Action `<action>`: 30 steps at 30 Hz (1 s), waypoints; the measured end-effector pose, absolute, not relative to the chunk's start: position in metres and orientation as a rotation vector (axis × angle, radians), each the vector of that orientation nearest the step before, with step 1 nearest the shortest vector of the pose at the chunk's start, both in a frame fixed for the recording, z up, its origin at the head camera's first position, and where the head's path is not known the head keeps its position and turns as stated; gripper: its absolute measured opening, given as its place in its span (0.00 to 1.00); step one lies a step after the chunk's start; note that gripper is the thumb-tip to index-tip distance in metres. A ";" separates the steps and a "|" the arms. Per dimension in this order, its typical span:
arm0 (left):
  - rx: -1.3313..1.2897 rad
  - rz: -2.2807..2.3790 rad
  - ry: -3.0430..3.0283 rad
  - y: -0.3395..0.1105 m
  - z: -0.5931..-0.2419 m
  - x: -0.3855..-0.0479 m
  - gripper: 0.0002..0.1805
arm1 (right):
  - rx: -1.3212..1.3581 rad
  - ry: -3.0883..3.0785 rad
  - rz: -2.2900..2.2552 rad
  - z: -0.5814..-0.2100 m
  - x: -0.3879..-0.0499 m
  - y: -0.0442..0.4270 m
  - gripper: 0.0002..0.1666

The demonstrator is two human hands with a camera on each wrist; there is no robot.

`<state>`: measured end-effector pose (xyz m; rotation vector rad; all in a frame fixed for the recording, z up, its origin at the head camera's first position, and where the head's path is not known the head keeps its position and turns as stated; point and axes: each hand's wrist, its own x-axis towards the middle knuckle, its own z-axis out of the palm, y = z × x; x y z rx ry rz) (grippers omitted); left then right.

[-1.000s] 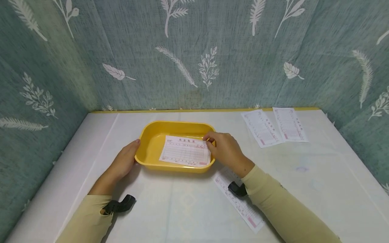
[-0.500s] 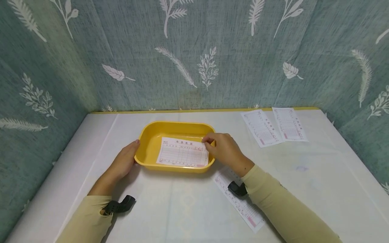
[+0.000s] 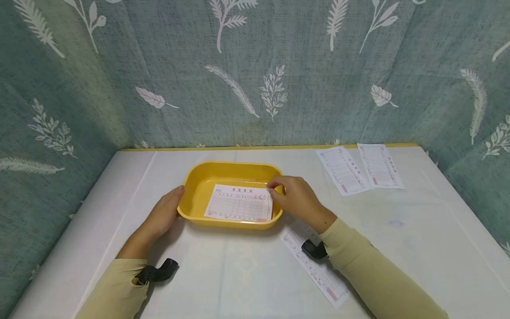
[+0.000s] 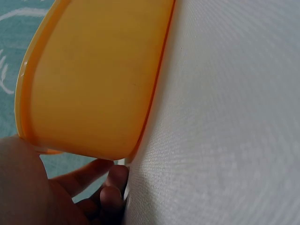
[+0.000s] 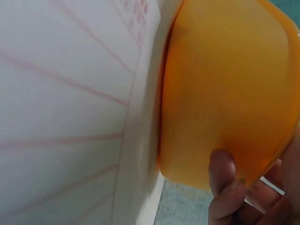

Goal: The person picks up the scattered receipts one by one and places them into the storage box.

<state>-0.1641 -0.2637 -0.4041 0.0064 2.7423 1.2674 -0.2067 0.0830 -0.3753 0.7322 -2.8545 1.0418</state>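
Note:
A yellow plastic tray [image 3: 193, 195] stands on the white-covered table, and my left hand [image 3: 162, 213] grips its left end. In the left wrist view the thumb side meets the rim while the fingers [image 4: 110, 199] lie curled by the outer wall. A white receipt slip [image 3: 237, 204] with a pink-red printed grid lies inside the tray. My right hand [image 3: 296, 197] reaches over the tray's right rim and pinches the slip's upper right corner. Some of its fingers [image 5: 222, 169] show against the tray's outer wall in the right wrist view.
Another printed slip [image 3: 314, 268] lies on the table, partly under my right wrist. Two more slips, one [image 3: 343, 172] slightly beside the other [image 3: 381, 166], lie at the back right. A patterned green cloth [image 3: 239, 79] hangs behind the table.
Inside the tray the receipt slip has shifted a little to the left and now lies straighter. Both hands stay in nearly the same places; the view has tilted slightly.

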 end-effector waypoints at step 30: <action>0.021 1.310 2.725 -0.263 -0.410 -0.163 0.39 | 0.599 -2.710 1.193 -0.369 -0.219 0.112 0.07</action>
